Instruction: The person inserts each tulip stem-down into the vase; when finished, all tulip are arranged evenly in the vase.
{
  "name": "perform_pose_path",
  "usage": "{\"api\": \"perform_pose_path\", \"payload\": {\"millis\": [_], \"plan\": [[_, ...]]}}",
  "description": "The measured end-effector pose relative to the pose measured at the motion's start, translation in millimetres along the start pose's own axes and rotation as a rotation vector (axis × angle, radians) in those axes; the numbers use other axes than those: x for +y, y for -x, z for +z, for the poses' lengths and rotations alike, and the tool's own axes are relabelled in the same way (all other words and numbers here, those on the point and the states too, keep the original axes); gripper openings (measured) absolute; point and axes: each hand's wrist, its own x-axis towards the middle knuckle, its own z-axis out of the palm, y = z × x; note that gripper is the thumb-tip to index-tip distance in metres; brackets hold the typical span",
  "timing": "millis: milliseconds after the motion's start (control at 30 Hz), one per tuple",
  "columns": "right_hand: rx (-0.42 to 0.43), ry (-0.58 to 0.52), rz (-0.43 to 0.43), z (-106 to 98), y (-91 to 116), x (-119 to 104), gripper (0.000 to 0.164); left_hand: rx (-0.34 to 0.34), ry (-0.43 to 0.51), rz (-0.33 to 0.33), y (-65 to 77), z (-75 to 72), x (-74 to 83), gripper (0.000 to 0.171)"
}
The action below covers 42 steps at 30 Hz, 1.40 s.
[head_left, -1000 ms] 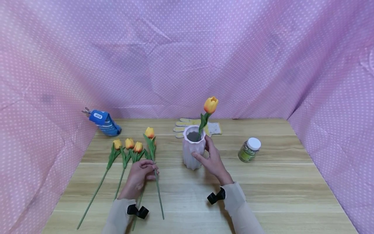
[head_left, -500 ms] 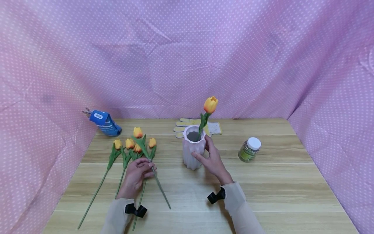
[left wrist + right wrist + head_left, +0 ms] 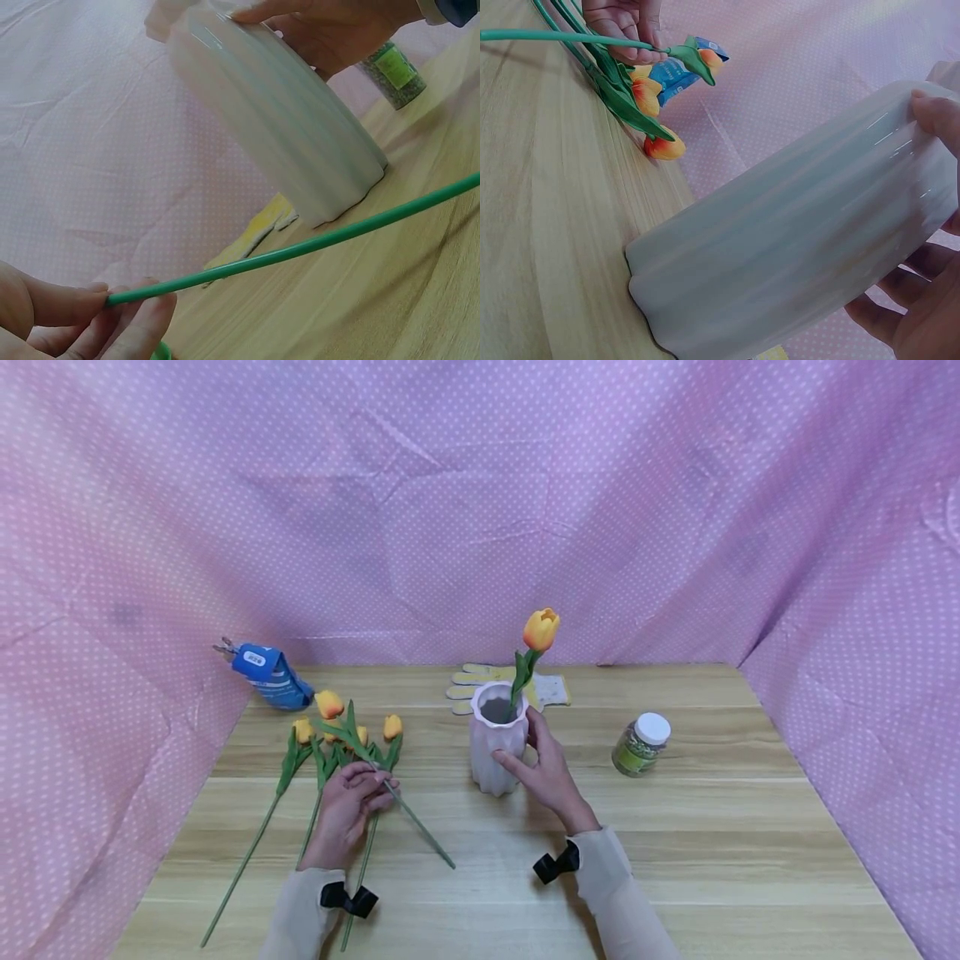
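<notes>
My left hand [image 3: 351, 803] pinches the green stem of a yellow-orange tulip [image 3: 329, 704] between thumb and fingers. The bloom points to the far left and the bare stem [image 3: 300, 247] slants towards the front right. Under and beside this hand, several more tulips [image 3: 302, 732] lie on the table, partly hidden by it. My right hand [image 3: 546, 770] holds the fluted white vase [image 3: 493, 760] round its right side, thumb in front. The vase stands upright on the table. One tulip [image 3: 542, 629] stands in it, leaning right against the rim.
A yellow and white work glove [image 3: 553, 689] lies behind the vase. To the right stands a jar [image 3: 639, 750] of green granules with a white lid. A blue bag [image 3: 272, 675] clipped at the top is at the back left. Pink dotted cloth [image 3: 480, 510] hangs behind the wooden table.
The tulip in my left hand has turned: its bloom has swung left and its stem end right and away from me. The right hand and the vase have stayed put.
</notes>
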Motion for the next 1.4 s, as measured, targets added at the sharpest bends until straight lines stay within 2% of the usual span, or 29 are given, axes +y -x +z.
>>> {"api": "perform_pose_path", "payload": {"millis": [200,500,800,1000,1233,1400], "plan": [[-0.005,-0.008,0.001,-0.5,0.6,-0.7,0.078,0.013,0.042,0.03,-1.1,0.2,0.1,0.015],[0.001,0.003,-0.014,-0.4,0.4,-0.1,0.078,0.061,0.113,0.041,-0.8,0.8,3.3,0.016],[0.01,0.015,-0.007,0.2,0.4,-0.8,0.078,0.051,0.235,0.107,1.7,1.7,7.6,0.014],[0.007,0.018,0.001,0.4,0.8,0.9,0.079,0.075,0.304,0.115,3.4,0.2,12.2,0.018],[0.006,0.02,0.001,0.6,0.7,1.0,0.079,0.057,0.374,0.147,5.3,-2.1,17.8,0.017],[0.008,0.022,-0.003,1.0,-0.2,0.7,0.079,0.071,0.416,0.151,6.9,-1.6,25.6,0.019]]}}
